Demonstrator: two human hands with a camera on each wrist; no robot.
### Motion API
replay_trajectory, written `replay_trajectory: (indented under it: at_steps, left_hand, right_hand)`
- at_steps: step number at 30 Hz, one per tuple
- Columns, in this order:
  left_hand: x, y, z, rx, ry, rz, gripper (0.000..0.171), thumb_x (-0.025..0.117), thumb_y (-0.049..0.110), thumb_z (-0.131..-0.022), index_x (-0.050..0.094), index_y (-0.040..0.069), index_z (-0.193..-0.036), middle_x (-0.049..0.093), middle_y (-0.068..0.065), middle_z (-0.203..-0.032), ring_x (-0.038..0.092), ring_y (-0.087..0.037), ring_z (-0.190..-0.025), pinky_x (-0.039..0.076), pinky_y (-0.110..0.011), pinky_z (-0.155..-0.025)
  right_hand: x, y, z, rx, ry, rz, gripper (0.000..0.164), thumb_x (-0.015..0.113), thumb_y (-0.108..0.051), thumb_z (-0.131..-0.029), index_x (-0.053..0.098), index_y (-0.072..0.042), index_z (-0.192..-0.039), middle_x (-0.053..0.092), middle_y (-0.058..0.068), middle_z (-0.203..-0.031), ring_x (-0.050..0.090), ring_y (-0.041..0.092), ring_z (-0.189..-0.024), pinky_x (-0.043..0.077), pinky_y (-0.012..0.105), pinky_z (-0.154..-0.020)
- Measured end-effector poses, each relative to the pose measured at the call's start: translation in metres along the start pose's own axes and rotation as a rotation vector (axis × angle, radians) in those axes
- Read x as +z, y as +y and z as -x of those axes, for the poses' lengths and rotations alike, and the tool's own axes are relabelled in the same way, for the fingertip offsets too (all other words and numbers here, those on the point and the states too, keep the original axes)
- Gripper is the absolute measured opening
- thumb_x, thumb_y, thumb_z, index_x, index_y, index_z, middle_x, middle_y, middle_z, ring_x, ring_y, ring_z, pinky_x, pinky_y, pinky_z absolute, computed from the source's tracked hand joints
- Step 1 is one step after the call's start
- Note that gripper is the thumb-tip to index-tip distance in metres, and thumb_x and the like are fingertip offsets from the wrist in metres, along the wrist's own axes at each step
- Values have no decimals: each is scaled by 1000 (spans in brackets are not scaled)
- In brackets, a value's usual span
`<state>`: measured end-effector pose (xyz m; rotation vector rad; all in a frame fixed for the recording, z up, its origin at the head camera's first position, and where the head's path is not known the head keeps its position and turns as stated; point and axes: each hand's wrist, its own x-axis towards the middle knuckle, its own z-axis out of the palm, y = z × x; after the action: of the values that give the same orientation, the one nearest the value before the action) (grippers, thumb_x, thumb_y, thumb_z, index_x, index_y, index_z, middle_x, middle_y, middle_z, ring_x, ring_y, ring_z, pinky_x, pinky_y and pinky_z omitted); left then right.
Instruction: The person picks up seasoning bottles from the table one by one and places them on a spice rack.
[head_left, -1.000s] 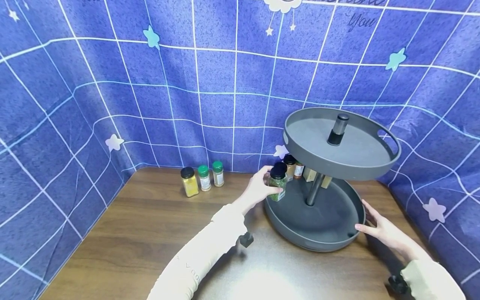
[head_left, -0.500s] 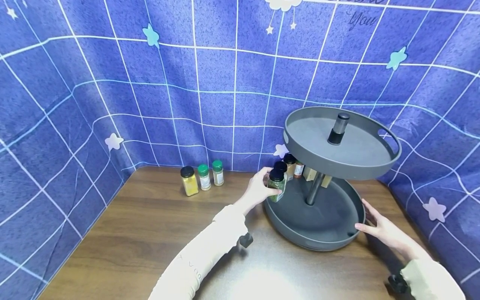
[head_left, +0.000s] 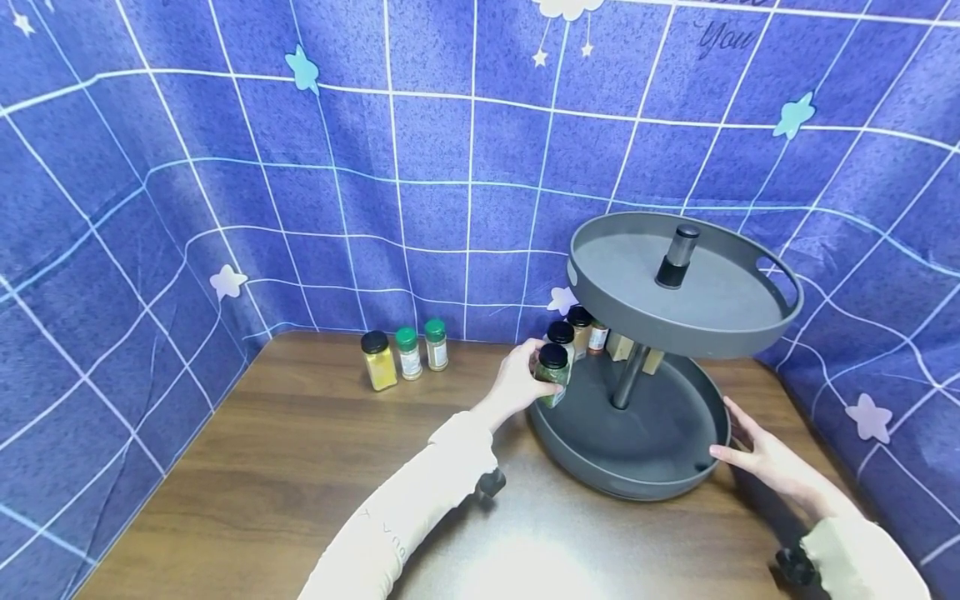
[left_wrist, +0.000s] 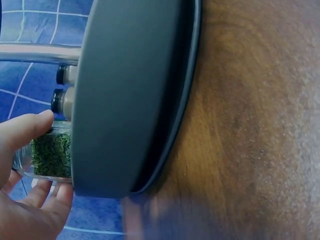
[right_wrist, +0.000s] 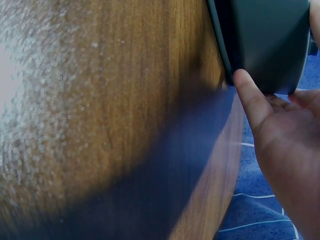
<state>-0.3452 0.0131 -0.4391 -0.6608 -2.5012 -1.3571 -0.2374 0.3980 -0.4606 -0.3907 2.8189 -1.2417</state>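
A blue curtain printed with white grid lines and pastel stars [head_left: 427, 167] fills the background, and below it a brown wood-grain surface [head_left: 337, 467] spreads across the lower part of the frame. Right of centre stands a dark grey two-tier rack [head_left: 630, 486], its round upper tray [head_left: 675, 337] raised on a central post [head_left: 632, 379].

At the left side of the lower tier, the left hand [head_left: 517, 379] pinches a black-lidded jar of green herbs [head_left: 552, 385] between thumb and fingers. In the left wrist view, the tray wall hides the jar's base, so I cannot tell whether it rests on the tray floor. Just behind it are a second black-lidded jar [head_left: 561, 335], a tan one [head_left: 580, 330] and a small bottle [head_left: 597, 338], with pale squarish items [head_left: 619, 347] partly hidden near the post.

At the right of the frame, the right hand [head_left: 761, 454] has its thumb and fingers spread, touching the outside of the lower tier.

Left of centre, near the curtain, a yellow jar [head_left: 382, 371] stands beside two green-capped shakers [head_left: 410, 364].
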Motion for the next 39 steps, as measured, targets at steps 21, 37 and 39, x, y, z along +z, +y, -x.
replay_trajectory:
  at_steps: [21,37,39]
  left_hand:
    - [-1,-3,6,-14,-35,-14,73,88,17,-61,51,8,-124,62,-8,-106,62,-20,-93,49,-30,-83]
    - [-35,19,7,-7,-113,-14,83,85,28,-66,44,9,-137,53,-13,-131,52,-30,-118,42,-39,-101]
    - [-41,21,8,0,-107,-32,84,84,31,-67,44,10,-137,52,-12,-133,51,-30,-121,41,-39,-102]
  right_hand:
    - [1,-1,-1,5,-5,2,86,62,-18,-91,1,0,-150,20,37,-146,30,55,-125,23,-4,-83]
    - [2,-1,2,28,-3,2,85,61,-20,-92,2,-2,-150,17,37,-147,27,58,-125,23,-4,-84]
    - [2,0,2,18,-3,-9,85,61,-19,-92,1,0,-149,16,37,-147,26,58,-125,22,-4,-84]
